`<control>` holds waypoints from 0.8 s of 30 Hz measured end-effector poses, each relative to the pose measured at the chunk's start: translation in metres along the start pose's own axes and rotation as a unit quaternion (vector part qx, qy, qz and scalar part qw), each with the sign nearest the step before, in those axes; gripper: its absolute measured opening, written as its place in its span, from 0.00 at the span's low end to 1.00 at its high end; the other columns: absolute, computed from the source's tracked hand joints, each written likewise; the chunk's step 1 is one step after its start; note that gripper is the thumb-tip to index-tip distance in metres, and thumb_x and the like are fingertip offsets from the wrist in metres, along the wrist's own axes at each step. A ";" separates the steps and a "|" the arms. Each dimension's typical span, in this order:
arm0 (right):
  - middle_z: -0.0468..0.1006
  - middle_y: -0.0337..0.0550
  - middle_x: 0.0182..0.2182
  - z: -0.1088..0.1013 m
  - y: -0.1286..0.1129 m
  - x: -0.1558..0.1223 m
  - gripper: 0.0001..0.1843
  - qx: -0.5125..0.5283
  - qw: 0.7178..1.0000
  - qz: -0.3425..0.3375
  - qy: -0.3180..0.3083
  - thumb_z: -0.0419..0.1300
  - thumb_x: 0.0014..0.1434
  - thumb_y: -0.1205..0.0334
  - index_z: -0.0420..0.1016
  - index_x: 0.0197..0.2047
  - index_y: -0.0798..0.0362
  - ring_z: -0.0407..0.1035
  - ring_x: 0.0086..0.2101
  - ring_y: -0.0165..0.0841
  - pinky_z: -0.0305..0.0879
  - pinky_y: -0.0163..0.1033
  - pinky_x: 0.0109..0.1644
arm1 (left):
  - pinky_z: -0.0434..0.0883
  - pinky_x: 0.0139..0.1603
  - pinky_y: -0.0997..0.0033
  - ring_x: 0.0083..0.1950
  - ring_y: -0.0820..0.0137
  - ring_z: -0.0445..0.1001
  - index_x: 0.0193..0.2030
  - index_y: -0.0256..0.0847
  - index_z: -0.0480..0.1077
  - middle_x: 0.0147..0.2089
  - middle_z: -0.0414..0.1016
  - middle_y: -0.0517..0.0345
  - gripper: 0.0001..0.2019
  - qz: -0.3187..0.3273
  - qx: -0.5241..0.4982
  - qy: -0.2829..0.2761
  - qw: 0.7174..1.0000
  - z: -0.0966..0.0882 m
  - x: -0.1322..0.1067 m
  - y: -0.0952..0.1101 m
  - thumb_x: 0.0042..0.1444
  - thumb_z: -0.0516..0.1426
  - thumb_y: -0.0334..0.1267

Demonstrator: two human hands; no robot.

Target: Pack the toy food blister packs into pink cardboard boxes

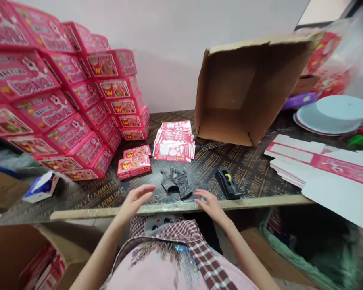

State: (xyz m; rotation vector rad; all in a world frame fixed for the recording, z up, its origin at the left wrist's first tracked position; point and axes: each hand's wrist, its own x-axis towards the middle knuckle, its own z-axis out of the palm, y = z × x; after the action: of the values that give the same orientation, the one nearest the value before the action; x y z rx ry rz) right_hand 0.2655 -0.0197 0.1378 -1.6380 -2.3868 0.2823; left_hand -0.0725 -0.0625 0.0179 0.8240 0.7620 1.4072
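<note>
My left hand [139, 196] hovers at the table's front edge, fingers parted and holding nothing. On the other side my right hand [209, 203] is likewise open over the edge strip. Between them lies a pair of dark grey fingerless gloves [177, 183], touched by neither hand. Beyond the gloves is a spread pile of pink and white printed cards [174, 143]. Small pink boxes [134, 164] sit just past my left hand. A black tape dispenser [228, 183] with a yellow core stands to the right of my right hand.
Tall stacks of pink printed boxes [63, 100] rise at the left. An open cardboard carton [230, 92] lies on its side at the back. Flat white and pink box blanks [314, 165] overhang the right front edge, near pale blue plastic lids [329, 114]. A tissue pack [42, 187] is far left.
</note>
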 end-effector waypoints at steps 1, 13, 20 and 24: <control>0.80 0.53 0.53 0.004 0.006 0.000 0.14 -0.018 1.000 0.003 -0.003 0.62 0.57 0.67 0.84 0.45 0.50 0.74 0.55 0.46 0.69 0.56 0.63 | 0.72 0.56 0.59 0.52 0.57 0.77 0.43 0.41 0.82 0.48 0.82 0.50 0.16 -0.022 0.021 -0.025 0.999 0.010 0.001 -0.014 0.51 0.69 0.47; 0.76 0.48 0.39 0.032 0.008 0.057 0.11 -0.072 0.997 0.008 -0.008 0.58 0.59 0.72 0.82 0.35 0.52 0.72 0.42 0.38 0.70 0.44 0.51 | 0.67 0.38 0.72 0.33 0.69 0.73 0.31 0.37 0.83 0.31 0.81 0.53 0.07 -0.145 -0.082 -0.124 0.978 0.113 0.039 -0.066 0.44 0.68 0.37; 0.74 0.39 0.30 0.034 -0.024 0.050 0.12 -0.018 0.997 0.057 -0.038 0.56 0.54 0.72 0.78 0.38 0.52 0.67 0.31 0.33 0.65 0.37 0.39 | 0.53 0.22 0.76 0.17 0.78 0.57 0.34 0.37 0.77 0.17 0.67 0.65 0.11 -0.239 -0.182 -0.031 0.953 0.136 0.058 -0.089 0.48 0.65 0.43; 0.71 0.39 0.29 0.058 -0.030 0.034 0.10 -0.020 0.992 0.088 -0.084 0.57 0.53 0.72 0.76 0.37 0.51 0.66 0.31 0.33 0.64 0.37 0.40 | 0.44 0.18 0.78 0.13 0.81 0.48 0.26 0.40 0.66 0.13 0.59 0.69 0.10 -0.308 -0.248 -0.012 0.919 0.138 0.059 -0.103 0.46 0.64 0.39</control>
State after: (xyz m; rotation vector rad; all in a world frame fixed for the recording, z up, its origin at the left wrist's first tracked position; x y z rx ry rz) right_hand 0.2094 -0.0005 0.0941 -1.9187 -2.3805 0.4211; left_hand 0.1006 -0.0080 0.0034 0.1693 0.5389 0.9450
